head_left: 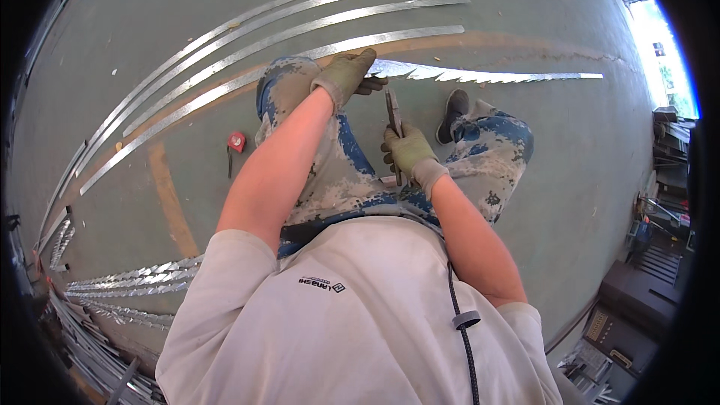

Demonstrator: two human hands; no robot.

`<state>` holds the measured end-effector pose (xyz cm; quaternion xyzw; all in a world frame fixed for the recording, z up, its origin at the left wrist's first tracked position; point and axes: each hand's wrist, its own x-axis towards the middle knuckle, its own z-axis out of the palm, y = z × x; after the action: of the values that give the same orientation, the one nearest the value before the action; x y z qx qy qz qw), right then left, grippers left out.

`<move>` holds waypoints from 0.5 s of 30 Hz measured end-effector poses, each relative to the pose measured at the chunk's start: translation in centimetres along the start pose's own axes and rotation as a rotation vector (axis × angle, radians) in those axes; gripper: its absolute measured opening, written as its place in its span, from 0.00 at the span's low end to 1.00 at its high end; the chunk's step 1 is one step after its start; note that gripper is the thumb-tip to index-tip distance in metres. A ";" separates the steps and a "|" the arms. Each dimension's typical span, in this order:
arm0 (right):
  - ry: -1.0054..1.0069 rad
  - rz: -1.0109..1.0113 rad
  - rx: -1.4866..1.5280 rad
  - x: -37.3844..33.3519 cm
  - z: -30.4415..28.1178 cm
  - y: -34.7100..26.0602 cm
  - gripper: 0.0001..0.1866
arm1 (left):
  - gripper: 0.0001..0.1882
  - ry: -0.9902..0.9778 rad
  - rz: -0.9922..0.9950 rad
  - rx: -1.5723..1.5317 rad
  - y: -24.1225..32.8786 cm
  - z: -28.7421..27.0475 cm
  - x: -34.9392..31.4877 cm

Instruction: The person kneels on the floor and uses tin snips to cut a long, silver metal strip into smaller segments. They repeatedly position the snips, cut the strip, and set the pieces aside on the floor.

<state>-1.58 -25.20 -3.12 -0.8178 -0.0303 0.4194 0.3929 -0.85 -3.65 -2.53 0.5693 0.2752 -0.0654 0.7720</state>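
My left hand (346, 76), in an olive work glove, is closed on the near end of a shiny metal strip (480, 75). Jagged, slanted teeth run along one edge of this strip, which stretches off to the right above the floor. In my gloved right hand (411, 148) I grip dark metal snips (393, 109), pointing away from me, just below the strip and apart from it. The exact shape of the jaws is hard to make out. My legs are bent on either side of the tool.
Several plain metal strips (360, 10) lie side by side on the green floor ahead. A red tape measure (236, 142) is left of my knee. Toothed strips (150, 277) are stacked at the near left, with metal bars (97, 352) behind. Dark cabinets (641, 296) stand right.
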 end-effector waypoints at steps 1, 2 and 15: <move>0.006 0.052 0.137 -0.2 -0.3 0.3 0.18 | 0.26 -0.002 -0.001 0.012 -0.2 0.0 0.2; 0.018 0.102 0.274 -0.4 -0.9 0.6 0.17 | 0.27 -0.010 0.002 0.023 -0.3 0.1 0.3; 0.022 0.099 0.971 2.8 -4.4 5.1 0.11 | 0.26 0.020 0.050 0.177 -1.5 0.7 0.0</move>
<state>1.90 -30.35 -6.87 -0.5450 0.2120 0.3947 0.7087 -1.26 -4.76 -3.60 0.6427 0.2617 -0.0643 0.7172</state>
